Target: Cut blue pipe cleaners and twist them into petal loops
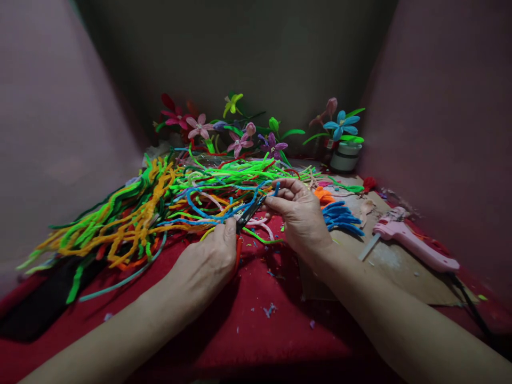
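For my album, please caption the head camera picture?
Scissors in the left hand, a blue strand in the right hand, flowers behind.

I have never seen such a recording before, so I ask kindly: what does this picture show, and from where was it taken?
There is no machine here, only a person's bare hands, seen by a camera worn on the head, looking forward and down. The left hand holds scissors; the right hand pinches a blue stem close to them. On the red surface lies a heap of fuzzy stems. To the right, a glue gun and blue pieces lie on cardboard. Behind the heap are flowers.
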